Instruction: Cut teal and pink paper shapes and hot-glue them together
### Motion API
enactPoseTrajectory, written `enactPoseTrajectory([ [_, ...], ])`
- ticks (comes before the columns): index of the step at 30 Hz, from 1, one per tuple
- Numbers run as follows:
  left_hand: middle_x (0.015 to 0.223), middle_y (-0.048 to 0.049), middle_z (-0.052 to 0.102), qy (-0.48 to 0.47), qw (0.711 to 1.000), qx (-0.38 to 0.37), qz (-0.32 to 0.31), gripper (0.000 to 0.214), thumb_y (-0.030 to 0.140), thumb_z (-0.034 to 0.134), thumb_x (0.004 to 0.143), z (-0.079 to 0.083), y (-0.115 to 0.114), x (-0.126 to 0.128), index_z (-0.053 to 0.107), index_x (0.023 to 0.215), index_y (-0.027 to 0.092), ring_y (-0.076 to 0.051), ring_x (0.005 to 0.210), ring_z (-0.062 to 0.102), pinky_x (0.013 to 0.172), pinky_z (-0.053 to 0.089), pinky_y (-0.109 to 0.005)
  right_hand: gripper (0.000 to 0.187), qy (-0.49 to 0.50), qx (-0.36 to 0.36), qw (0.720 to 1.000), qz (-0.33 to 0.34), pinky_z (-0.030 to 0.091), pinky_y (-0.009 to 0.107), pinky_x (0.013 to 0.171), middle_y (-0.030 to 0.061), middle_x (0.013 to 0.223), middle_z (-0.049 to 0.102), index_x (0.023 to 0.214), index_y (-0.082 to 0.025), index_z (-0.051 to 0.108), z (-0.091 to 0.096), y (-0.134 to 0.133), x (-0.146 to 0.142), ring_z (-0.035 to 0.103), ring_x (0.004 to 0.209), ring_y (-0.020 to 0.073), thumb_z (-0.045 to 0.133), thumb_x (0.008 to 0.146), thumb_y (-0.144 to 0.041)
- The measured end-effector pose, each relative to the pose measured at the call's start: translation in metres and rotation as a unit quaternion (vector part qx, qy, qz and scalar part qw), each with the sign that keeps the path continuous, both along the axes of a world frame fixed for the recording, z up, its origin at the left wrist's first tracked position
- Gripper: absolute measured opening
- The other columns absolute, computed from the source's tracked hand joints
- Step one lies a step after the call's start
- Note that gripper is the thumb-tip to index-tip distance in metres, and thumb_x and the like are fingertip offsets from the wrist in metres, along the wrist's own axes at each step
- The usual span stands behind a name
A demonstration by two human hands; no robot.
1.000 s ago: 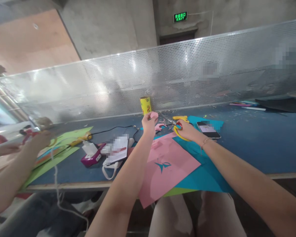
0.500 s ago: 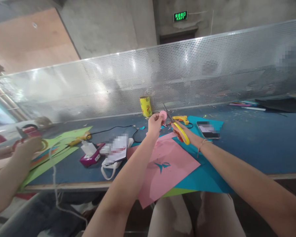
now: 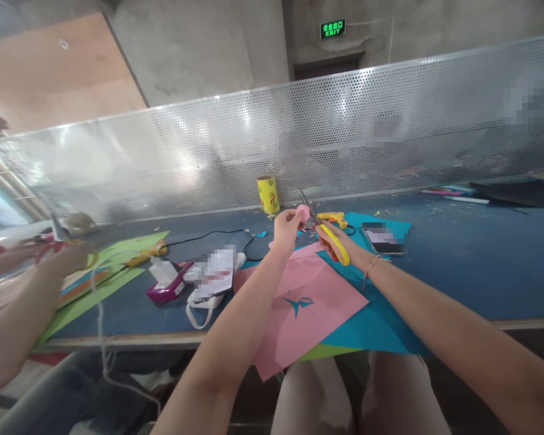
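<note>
My left hand [image 3: 284, 228] is closed on a small round pink paper piece [image 3: 303, 212], held up above the blue table [image 3: 457, 260]. My right hand [image 3: 333, 240] grips yellow-handled scissors [image 3: 330, 239], whose blades point up at the pink piece. Under both hands lie a pink paper sheet [image 3: 299, 308] with a cut-out hole and a teal sheet [image 3: 372, 320], both hanging over the table's front edge.
A yellow can [image 3: 268, 194], a yellow glue gun [image 3: 332, 216], a phone [image 3: 383, 238], a magenta device [image 3: 167, 289] and cables lie about. At the left, another person's hand [image 3: 68, 258] works over green paper [image 3: 104, 272]. A perforated metal screen [image 3: 390, 127] backs the table.
My right hand picked the scissors up off the table and raised them to the pink piece. My left hand shifted slightly right. The other person's hand at the left moved about.
</note>
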State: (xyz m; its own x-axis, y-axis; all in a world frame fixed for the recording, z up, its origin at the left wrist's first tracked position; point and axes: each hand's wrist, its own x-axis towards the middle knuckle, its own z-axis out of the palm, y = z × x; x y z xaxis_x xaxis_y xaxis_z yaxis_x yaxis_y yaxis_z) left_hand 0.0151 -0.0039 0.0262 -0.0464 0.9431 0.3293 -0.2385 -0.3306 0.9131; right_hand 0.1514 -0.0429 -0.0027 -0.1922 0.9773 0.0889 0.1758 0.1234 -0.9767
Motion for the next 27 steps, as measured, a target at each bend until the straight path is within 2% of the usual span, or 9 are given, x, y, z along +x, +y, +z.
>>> enactPoseTrajectory([
  [12,0.053,0.0038,0.052,-0.007,1.0,0.005,0.013,0.01,0.018,0.058,0.073,-0.0002,0.0008,0.0002,0.053,0.065,0.014,-0.006,0.047,0.049,0.051,0.041,-0.019,0.037,0.043,0.037,0.998,0.028,0.027,0.022,0.032,-0.0062,0.05,0.034,0.08,-0.024,0.044,-0.0028,-0.0002,-0.0008,0.032,0.034,0.0081,0.056,0.076,-0.058],
  [21,0.057,0.0021,0.056,0.007,1.0,0.018,0.019,0.008,0.018,0.058,0.074,-0.0009,0.0026,-0.0015,0.055,0.068,0.014,-0.008,0.05,0.053,0.054,0.044,-0.021,0.043,0.041,0.04,0.998,0.022,0.027,0.022,0.028,-0.0057,0.049,0.037,0.069,-0.023,0.036,-0.0003,-0.0018,-0.002,0.031,0.032,0.0068,0.056,0.075,-0.061],
  [27,0.055,0.002,0.055,0.016,0.999,0.021,0.017,0.009,0.019,0.058,0.075,0.0011,0.0009,-0.0028,0.055,0.068,0.014,-0.008,0.049,0.052,0.052,0.044,-0.02,0.046,0.071,0.036,0.997,0.017,0.027,0.018,0.028,-0.0068,0.047,0.038,0.068,-0.023,0.037,0.0026,-0.0023,-0.0015,0.033,0.032,0.0061,0.053,0.075,-0.065],
])
